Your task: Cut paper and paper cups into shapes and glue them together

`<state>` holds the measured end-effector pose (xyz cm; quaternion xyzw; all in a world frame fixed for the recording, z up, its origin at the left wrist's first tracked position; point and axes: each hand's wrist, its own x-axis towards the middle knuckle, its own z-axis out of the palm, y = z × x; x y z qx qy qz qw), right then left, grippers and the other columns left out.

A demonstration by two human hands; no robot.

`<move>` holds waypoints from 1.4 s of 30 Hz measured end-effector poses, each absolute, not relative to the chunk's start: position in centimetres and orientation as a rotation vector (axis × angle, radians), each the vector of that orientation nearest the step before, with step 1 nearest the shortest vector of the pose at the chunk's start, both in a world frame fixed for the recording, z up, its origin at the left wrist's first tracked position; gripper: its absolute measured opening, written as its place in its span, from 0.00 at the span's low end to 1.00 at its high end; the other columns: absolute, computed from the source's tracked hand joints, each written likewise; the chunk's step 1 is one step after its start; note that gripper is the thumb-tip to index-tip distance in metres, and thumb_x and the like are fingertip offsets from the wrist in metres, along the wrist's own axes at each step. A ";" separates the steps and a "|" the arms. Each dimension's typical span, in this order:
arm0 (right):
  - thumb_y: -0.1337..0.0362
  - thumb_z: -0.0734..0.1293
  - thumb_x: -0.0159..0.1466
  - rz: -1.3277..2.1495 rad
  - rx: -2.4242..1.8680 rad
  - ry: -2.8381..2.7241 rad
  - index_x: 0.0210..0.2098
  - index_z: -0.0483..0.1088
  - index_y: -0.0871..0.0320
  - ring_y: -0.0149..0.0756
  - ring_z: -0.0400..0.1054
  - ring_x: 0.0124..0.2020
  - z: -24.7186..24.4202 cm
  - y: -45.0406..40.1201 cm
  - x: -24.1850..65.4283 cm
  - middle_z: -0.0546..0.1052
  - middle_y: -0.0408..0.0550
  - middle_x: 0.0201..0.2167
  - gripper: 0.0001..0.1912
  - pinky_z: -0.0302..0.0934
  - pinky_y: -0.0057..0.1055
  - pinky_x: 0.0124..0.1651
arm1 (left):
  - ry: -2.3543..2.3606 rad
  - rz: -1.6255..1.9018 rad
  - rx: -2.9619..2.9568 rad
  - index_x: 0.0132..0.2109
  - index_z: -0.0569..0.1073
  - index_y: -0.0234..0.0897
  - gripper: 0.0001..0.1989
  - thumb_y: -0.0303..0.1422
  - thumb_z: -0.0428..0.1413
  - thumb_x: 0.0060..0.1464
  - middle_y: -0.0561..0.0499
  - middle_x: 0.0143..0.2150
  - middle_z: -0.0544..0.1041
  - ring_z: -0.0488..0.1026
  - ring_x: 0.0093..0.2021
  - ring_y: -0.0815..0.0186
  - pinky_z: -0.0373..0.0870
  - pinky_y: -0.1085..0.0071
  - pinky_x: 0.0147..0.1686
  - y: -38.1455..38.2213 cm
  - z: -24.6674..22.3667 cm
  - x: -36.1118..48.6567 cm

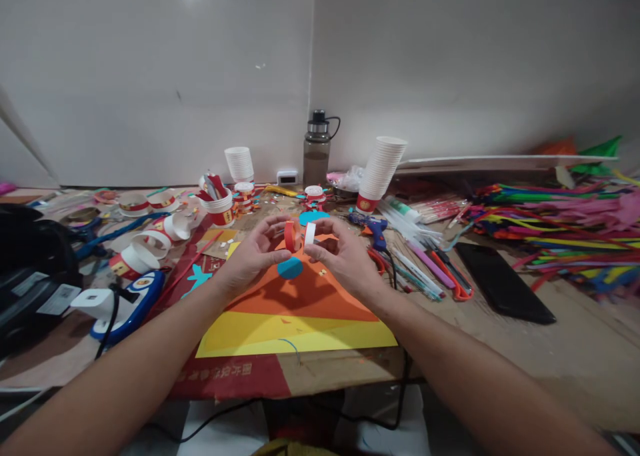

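Above orange paper [320, 289], my left hand [257, 253] pinches a red ring-shaped piece [290, 236] between thumb and fingers. Close beside it, my right hand [340, 253] holds a white ring-shaped piece [309, 235] by its edge. Both look like cut paper-cup parts; whether they touch is hard to tell. Under the hands lies a blue paper disc [290, 268], and another blue paper shape [314, 219] is just behind. Yellow paper [300, 336] sticks out below the orange sheet.
Behind stand a water bottle [317, 153], a tall paper-cup stack [383, 173] and a small red-and-white figure [315, 197]. At right lie a blue glue gun [373, 226], a black phone [503, 283] and colourful pipe cleaners [560, 223]. Cut cups [135, 257] sit at left.
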<state>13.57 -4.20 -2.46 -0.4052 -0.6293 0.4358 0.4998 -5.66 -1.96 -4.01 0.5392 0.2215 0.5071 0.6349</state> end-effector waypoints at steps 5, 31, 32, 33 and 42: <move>0.55 0.75 0.54 1.058 -0.948 -1.530 0.45 0.67 0.54 0.32 0.71 0.36 -2.8 -4.3 13.3 0.72 0.49 0.47 0.23 0.69 0.34 0.41 | 0.477 1.091 1.269 0.54 0.70 0.43 0.25 0.31 0.66 0.49 0.47 0.49 0.77 0.75 0.48 0.63 0.71 0.68 0.47 -2.1 -4.7 -5.5; 0.56 0.74 0.58 0.844 -0.842 -1.697 0.50 0.67 0.52 0.37 0.70 0.47 -3.3 -4.4 13.3 0.71 0.50 0.47 0.23 0.71 0.39 0.49 | 0.510 1.097 1.428 0.56 0.73 0.45 0.30 0.24 0.67 0.46 0.46 0.61 0.72 0.72 0.57 0.58 0.73 0.69 0.51 -2.1 -4.3 -5.7; 0.56 0.74 0.58 0.838 -0.853 -1.692 0.49 0.67 0.52 0.38 0.70 0.47 -3.2 -4.5 13.3 0.71 0.50 0.47 0.23 0.71 0.39 0.49 | 0.512 1.093 1.432 0.56 0.73 0.45 0.30 0.25 0.67 0.45 0.46 0.61 0.72 0.71 0.58 0.57 0.73 0.68 0.51 -2.2 -4.3 -5.7; 0.56 0.75 0.57 0.834 -0.860 -1.683 0.49 0.67 0.53 0.38 0.70 0.47 -3.2 -4.6 13.3 0.71 0.50 0.47 0.23 0.71 0.40 0.49 | 0.510 1.085 1.435 0.56 0.73 0.45 0.30 0.25 0.67 0.46 0.45 0.61 0.71 0.71 0.58 0.57 0.73 0.68 0.51 -2.2 -4.2 -5.7; 0.53 0.74 0.57 0.773 -0.844 -1.707 0.45 0.69 0.53 0.37 0.69 0.45 -3.0 -4.7 13.3 0.69 0.49 0.45 0.21 0.72 0.39 0.47 | 0.509 1.057 1.425 0.57 0.73 0.44 0.31 0.24 0.68 0.44 0.44 0.62 0.71 0.71 0.58 0.55 0.74 0.66 0.51 -2.2 -4.0 -5.7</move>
